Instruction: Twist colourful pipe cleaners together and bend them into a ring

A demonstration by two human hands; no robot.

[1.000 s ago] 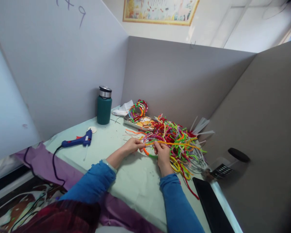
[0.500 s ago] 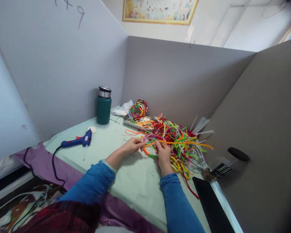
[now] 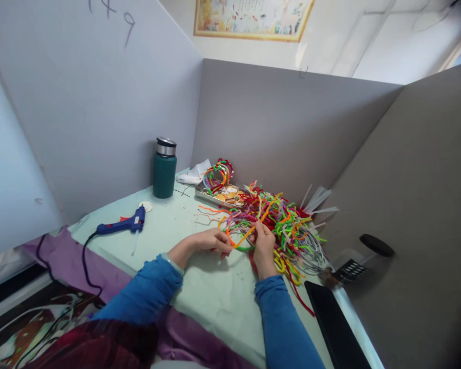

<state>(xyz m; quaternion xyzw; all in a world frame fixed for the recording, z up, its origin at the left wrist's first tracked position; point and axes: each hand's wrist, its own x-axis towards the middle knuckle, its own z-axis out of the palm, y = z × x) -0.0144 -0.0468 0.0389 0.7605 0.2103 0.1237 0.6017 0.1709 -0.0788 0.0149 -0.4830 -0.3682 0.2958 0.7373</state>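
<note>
The orange pipe cleaner has swung aslant, left fingers and right fingers each pinched around it.

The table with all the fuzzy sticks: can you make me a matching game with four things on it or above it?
Things
1. Bottle
2. Orange fuzzy stick
3. Glue gun
4. Tray

Clues
A. Blue, lying down
B. Silver-coloured and shallow
C. Dark green, standing upright
D. Reaching from the left hand to the right hand

Right pairs: 1-C, 2-D, 3-A, 4-B
</note>
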